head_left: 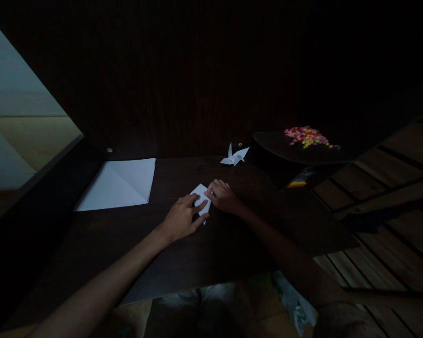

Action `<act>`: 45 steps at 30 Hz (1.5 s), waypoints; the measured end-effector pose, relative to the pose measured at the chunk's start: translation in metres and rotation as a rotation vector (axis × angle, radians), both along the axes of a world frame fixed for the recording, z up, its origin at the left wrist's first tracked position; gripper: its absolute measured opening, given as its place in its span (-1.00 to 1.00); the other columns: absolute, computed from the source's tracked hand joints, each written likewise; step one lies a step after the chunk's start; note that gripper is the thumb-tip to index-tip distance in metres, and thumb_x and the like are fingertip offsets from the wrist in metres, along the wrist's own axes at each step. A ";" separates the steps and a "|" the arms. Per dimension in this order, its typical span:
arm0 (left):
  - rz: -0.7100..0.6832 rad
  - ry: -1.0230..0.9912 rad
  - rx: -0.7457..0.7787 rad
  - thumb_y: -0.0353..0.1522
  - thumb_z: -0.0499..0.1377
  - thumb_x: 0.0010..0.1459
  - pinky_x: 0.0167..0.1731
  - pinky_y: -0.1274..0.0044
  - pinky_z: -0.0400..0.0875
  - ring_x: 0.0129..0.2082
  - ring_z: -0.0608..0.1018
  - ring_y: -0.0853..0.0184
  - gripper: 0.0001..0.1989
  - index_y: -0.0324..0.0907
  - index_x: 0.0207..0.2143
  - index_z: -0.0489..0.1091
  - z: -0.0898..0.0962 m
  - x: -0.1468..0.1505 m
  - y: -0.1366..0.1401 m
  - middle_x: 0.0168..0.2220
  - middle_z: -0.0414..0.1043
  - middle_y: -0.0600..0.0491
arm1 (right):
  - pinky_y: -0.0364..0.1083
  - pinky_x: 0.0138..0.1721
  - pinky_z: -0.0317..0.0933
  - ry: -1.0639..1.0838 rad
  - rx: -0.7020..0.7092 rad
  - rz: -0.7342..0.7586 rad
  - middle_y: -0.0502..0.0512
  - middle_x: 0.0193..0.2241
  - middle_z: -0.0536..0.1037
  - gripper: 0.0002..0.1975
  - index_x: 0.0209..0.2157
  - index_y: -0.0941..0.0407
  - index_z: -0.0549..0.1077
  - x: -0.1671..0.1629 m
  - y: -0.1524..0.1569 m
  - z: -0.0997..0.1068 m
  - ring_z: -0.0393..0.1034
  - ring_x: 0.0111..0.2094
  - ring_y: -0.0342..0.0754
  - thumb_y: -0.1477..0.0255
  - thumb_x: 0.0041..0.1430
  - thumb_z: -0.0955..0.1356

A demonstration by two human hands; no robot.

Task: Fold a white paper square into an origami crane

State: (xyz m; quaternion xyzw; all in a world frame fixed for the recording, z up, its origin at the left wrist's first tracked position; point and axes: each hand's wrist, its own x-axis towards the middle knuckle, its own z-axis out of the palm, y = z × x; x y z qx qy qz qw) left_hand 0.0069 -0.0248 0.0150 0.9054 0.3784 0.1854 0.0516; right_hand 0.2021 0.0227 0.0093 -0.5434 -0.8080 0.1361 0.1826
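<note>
A small sheet of white paper (200,189), folded into a kite-like shape with a point toward me, lies on the dark table. My left hand (180,218) rests on it from the left, fingers spread and pressing its surface. From the right, my right hand (224,195) has its fingers curled, with thumb and forefinger at the paper's right edge. Part of the folded sheet is hidden under my fingers. Beyond my right hand stands a white origami crane (237,157) with its wings out.
White paper sheets (123,185) with a diagonal crease lie stacked at the table's left. A rounded dark shelf (275,146) at the right bears a pile of small pink, red and yellow pieces (307,136). A dark panel (183,84) rises behind the table (155,263). Wooden slats (391,253) are at the right.
</note>
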 end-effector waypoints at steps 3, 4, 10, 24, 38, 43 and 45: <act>-0.007 0.009 0.019 -0.17 0.05 0.26 0.05 0.23 0.34 0.05 0.42 0.08 -0.58 -0.19 0.06 0.42 -0.001 0.000 0.000 0.04 0.36 -0.20 | 0.02 -0.13 0.11 0.037 0.003 0.015 0.10 -0.28 0.41 -0.90 -0.36 0.11 0.36 0.002 0.003 -0.002 0.27 -0.20 0.02 0.38 0.22 0.30; -0.006 0.010 0.025 -0.17 0.05 0.27 0.06 0.22 0.33 0.05 0.42 0.07 -0.57 -0.20 0.06 0.41 -0.001 0.000 0.000 0.05 0.35 -0.21 | 0.02 -0.13 0.11 0.057 0.002 0.023 0.09 -0.30 0.41 -0.89 -0.37 0.11 0.37 0.003 0.004 -0.003 0.27 -0.21 0.01 0.38 0.21 0.31; -0.006 -0.007 0.007 -0.19 0.05 0.26 0.07 0.20 0.33 0.06 0.42 0.08 -0.58 -0.19 0.08 0.40 -0.001 0.000 -0.001 0.06 0.36 -0.20 | -0.06 -0.20 0.16 0.191 -0.017 0.109 0.04 -0.38 0.39 -0.93 -0.40 0.13 0.39 0.013 0.008 0.002 0.27 -0.30 -0.07 0.45 0.18 0.32; 0.004 0.038 0.010 -0.17 0.05 0.26 0.10 0.22 0.31 0.10 0.40 0.08 -0.53 -0.23 0.11 0.35 -0.001 -0.001 -0.001 0.10 0.33 -0.22 | -0.13 -0.33 0.16 0.244 -0.079 0.100 0.00 -0.43 0.39 -0.94 -0.45 0.15 0.43 0.019 0.012 0.006 0.26 -0.41 -0.15 0.50 0.09 0.37; -0.008 0.055 0.026 -0.21 0.01 0.27 0.14 0.21 0.28 0.17 0.33 0.05 -0.53 -0.23 0.16 0.29 -0.002 0.001 -0.004 0.30 0.08 -0.12 | -0.11 -0.27 0.15 0.061 0.220 0.083 0.06 -0.37 0.43 -0.92 -0.43 0.13 0.46 0.015 -0.001 0.003 0.28 -0.28 -0.08 0.48 0.15 0.38; 0.010 0.089 0.027 -0.20 0.02 0.27 0.16 0.21 0.26 0.18 0.33 0.04 -0.51 -0.26 0.16 0.29 -0.005 0.002 -0.004 0.24 0.21 -0.13 | -0.14 -0.46 0.02 -0.141 0.274 0.036 0.11 -0.35 0.46 -0.79 -0.44 0.14 0.52 0.011 -0.017 0.010 0.28 -0.24 -0.05 0.39 0.24 0.33; 0.009 0.084 0.029 -0.19 0.02 0.27 0.16 0.22 0.26 0.18 0.33 0.05 -0.51 -0.26 0.16 0.29 -0.006 0.002 -0.004 0.24 0.22 -0.13 | -0.13 -0.51 -0.07 -0.241 0.284 0.019 0.14 -0.36 0.46 -0.71 -0.46 0.14 0.51 0.009 -0.024 0.014 0.27 -0.25 -0.05 0.38 0.29 0.26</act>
